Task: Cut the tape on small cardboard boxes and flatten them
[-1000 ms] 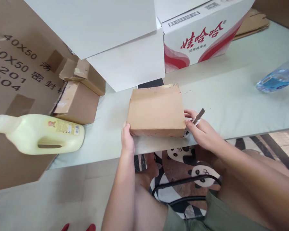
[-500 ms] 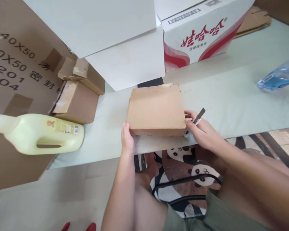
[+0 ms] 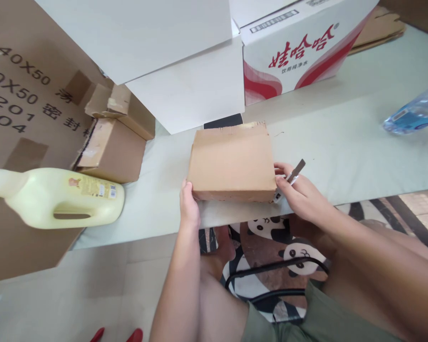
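Note:
A small brown cardboard box (image 3: pixel 232 161) rests near the front edge of the cloth-covered table, its top flat and its far edge ragged. My left hand (image 3: pixel 189 205) grips its near left corner, the thumb along the side and the other fingers mostly hidden. At the near right corner, my right hand (image 3: pixel 296 191) is closed around a box cutter (image 3: pixel 295 174) with a pale handle and a grey end pointing up and away. The fingertips of that hand touch the box's right side. Behind the box, a flat black object (image 3: pixel 223 121) shows in part.
White cartons (image 3: pixel 189 90) stand behind, beside a red-and-white water carton (image 3: pixel 292 57). On the left are small brown boxes (image 3: pixel 119 147), a yellow jug (image 3: pixel 71 197) and a large carton (image 3: pixel 28 142). A plastic bottle (image 3: pixel 413 114) lies at right on the pale tablecloth (image 3: pixel 328 142).

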Demonstrator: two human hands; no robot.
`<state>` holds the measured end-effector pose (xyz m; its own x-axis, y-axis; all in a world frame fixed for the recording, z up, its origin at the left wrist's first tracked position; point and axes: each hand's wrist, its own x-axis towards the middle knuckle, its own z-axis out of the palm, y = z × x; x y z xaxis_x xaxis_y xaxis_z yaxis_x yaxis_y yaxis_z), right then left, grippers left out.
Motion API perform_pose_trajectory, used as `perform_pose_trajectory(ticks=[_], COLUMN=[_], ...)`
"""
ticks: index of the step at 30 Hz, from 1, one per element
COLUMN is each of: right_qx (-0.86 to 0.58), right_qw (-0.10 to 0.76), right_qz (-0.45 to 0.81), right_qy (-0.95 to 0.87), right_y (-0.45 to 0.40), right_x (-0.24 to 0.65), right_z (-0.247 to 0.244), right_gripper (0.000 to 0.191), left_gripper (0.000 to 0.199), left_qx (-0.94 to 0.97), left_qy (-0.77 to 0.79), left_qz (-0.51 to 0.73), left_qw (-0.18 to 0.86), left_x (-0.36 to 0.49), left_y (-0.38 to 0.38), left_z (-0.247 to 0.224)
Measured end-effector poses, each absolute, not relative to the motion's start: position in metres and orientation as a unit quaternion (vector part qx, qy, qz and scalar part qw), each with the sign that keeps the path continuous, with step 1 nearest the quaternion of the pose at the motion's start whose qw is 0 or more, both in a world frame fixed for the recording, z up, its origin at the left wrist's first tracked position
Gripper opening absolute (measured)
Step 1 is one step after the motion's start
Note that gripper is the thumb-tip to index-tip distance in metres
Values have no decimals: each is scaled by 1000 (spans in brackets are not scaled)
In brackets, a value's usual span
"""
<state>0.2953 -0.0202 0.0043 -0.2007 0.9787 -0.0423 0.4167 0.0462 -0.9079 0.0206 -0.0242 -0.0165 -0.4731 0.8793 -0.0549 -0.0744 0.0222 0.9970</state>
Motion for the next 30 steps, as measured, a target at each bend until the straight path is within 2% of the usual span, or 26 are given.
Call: perform_pose_trajectory(ticks=[30], right_qx=[-536], right_qw=[334], right_qz=[420], right_qy=[-652], right_y=[-20], right_x=[296], right_z=[2], right_gripper=[58], left_gripper=[38], left_qx=[333], left_qy=[592], left_qz=[624], left_qw=[387], left_x=[23], left_y=[-24], left_z=[-15])
